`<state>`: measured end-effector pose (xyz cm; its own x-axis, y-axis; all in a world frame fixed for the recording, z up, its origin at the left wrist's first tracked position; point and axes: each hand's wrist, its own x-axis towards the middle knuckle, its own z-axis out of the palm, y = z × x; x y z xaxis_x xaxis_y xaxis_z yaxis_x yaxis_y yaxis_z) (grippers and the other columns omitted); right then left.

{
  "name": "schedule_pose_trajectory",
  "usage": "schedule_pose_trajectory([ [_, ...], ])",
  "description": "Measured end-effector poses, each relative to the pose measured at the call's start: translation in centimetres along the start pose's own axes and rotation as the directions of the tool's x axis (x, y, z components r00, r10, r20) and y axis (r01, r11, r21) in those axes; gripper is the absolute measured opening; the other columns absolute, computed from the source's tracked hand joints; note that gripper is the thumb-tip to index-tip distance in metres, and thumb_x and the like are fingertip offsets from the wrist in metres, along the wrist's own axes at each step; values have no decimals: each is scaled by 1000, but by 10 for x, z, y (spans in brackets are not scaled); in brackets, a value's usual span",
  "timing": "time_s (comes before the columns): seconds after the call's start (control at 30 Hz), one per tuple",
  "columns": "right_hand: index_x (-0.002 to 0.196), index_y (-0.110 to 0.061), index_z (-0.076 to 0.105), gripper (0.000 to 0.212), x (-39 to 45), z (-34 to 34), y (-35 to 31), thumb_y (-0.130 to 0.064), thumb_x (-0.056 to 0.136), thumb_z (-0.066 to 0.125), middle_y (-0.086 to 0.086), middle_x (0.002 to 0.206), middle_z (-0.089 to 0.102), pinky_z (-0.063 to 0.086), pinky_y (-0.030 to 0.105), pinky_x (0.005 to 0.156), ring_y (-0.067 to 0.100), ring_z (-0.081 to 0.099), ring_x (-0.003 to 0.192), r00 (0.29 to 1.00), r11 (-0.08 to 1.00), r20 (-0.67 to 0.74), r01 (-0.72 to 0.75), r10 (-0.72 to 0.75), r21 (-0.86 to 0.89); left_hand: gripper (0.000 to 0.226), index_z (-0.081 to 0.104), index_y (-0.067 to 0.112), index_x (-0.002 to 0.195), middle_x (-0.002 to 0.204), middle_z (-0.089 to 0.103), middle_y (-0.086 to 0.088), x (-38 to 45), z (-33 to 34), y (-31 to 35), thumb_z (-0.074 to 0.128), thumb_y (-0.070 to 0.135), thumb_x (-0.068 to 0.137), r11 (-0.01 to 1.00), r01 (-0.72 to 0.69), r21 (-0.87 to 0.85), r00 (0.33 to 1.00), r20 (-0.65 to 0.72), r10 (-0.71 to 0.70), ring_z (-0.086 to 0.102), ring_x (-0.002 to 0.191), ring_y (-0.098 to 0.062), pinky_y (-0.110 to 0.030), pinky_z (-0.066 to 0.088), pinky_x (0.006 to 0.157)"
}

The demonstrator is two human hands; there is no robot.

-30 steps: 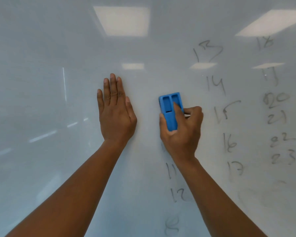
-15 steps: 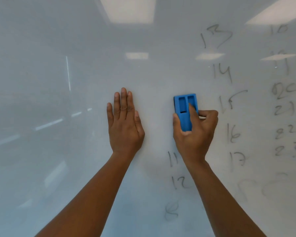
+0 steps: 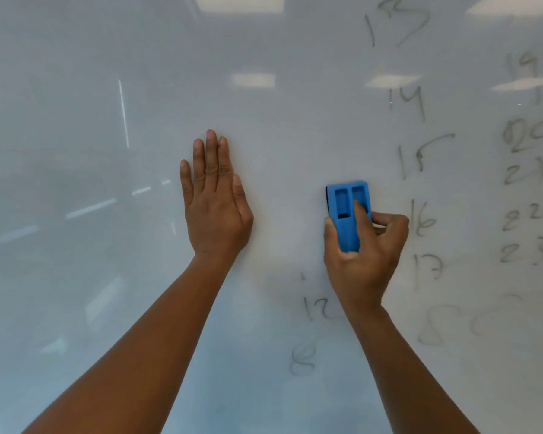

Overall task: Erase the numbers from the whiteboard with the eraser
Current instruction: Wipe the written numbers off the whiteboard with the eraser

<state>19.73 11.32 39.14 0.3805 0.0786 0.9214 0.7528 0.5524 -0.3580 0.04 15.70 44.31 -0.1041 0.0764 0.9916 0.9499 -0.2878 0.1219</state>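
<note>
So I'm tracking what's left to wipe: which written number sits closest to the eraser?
The 16, just right of the right hand gripping the blue eraser; 15 and 17 sit farther off.

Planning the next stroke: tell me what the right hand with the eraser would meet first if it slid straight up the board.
Nothing written: above the right hand and blue eraser the whiteboard looks bare; the 15 lies off to the right.

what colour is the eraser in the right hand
Bright blue, a rectangular plastic eraser with two recessed slots, gripped by the right hand; the head view shows it clearly.
</note>
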Motion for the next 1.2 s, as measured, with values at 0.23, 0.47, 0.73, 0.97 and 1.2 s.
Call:
schedule_pose_trajectory([
  [0.23, 117, -13, 70, 45, -70, 13, -29, -28, 76, 80, 12, 96, 55, 53, 38, 68, 24, 51, 87, 955, 987, 251, 162, -161, 17, 53, 20, 8, 159, 167, 19, -9, 0, -2, -1, 21, 23, 108, 1000, 1, -8, 1000, -11, -1, 12, 156, -24, -41, 6, 128],
  [0.47, 114, -11, 72, 47, -78, -33, 32, -24, 71, 86, 16, 95, 55, 51, 50, 69, 32, 53, 84, 987, 992, 159, 33, -13, -123, 53, 20, 7, 159, 167, 19, -11, -4, 0, 2, 21, 22, 108, 1000, 9, -14, 1000, -25, -10, 12, 156, -26, -41, 4, 128],
  [0.73, 116, -15, 71, 43, -51, 0, -11, -29, 76, 82, 14, 99, 56, 48, 42, 73, 30, 53, 87, 989, 996, 138, 57, -46, -76, 54, 18, 6, 159, 167, 17, -13, -22, 4, 9, 24, 21, 107, 999, 19, -30, 1000, -13, -19, 11, 156, -27, -40, 3, 128],
  [0.97, 117, -16, 70, 49, -98, -25, 20, -26, 71, 83, 12, 100, 56, 51, 42, 69, 26, 51, 87, 951, 982, 285, 154, -118, -107, 55, 17, 9, 159, 167, 16, -10, -56, 5, 12, 22, 23, 107, 1000, -2, -14, 999, 42, 3, 4, 156, -20, -40, 2, 128],
  [1.2, 117, -11, 68, 43, -53, -11, 32, -35, 83, 76, 16, 98, 51, 48, 37, 73, 26, 46, 88, 997, 993, 59, 59, -53, -101, 55, 15, 9, 160, 168, 15, -10, -60, 7, 13, 19, 25, 107, 1000, 8, -1, 999, 51, -8, 6, 156, -23, -39, 1, 128],
])
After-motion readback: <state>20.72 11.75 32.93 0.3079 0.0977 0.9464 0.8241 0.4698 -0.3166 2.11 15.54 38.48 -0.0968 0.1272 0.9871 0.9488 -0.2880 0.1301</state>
